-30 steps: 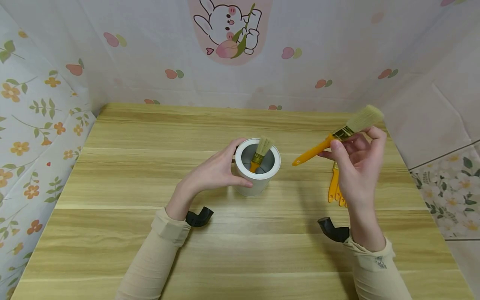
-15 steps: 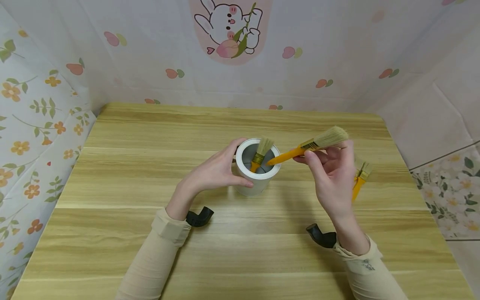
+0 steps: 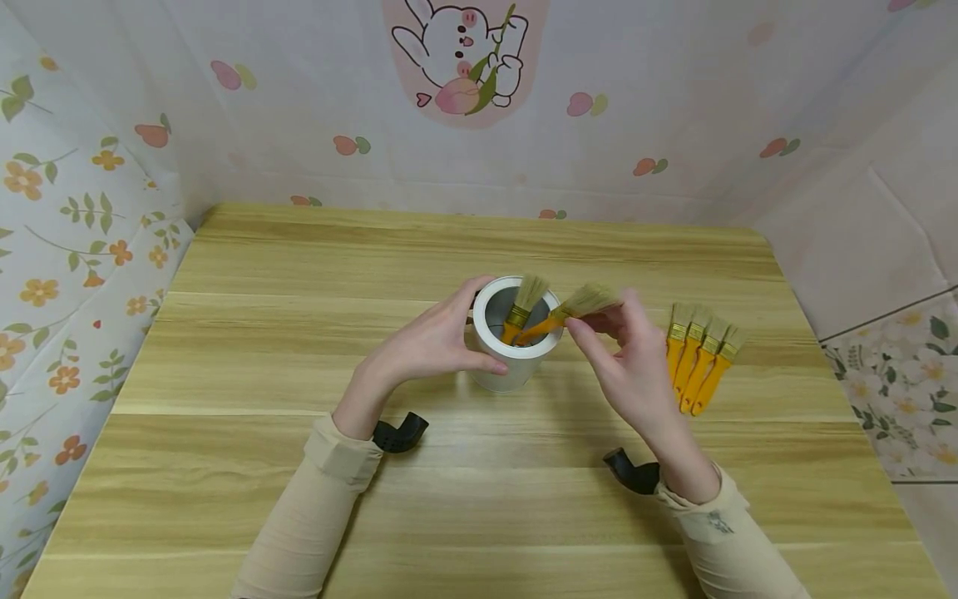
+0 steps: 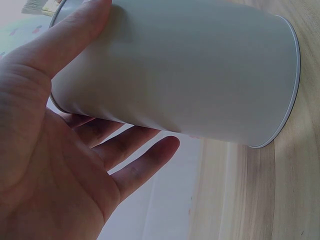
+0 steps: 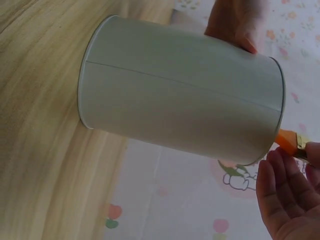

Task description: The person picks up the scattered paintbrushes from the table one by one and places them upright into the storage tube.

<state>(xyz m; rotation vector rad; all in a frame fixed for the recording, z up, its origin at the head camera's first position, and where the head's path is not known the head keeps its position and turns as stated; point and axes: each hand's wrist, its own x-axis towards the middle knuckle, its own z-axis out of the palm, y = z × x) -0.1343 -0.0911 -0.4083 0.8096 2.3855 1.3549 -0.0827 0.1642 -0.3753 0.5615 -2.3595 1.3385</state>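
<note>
Room lies before the can (image 3: 503,376); two brushes (image 3: 519,312) crowd its mouth (image 3: 539,313).

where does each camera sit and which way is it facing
Head: worn on the head, facing forward and down at the can, table and four loose brushes; left hand, right hand and both sleeves show.
Left wrist: on that wrist, facing the can's side; only the left hand shows.
Right wrist: on that wrist, facing the can's side and the held brush; both hands show.
Shared: both wrist views show the can and left hand.
</note>
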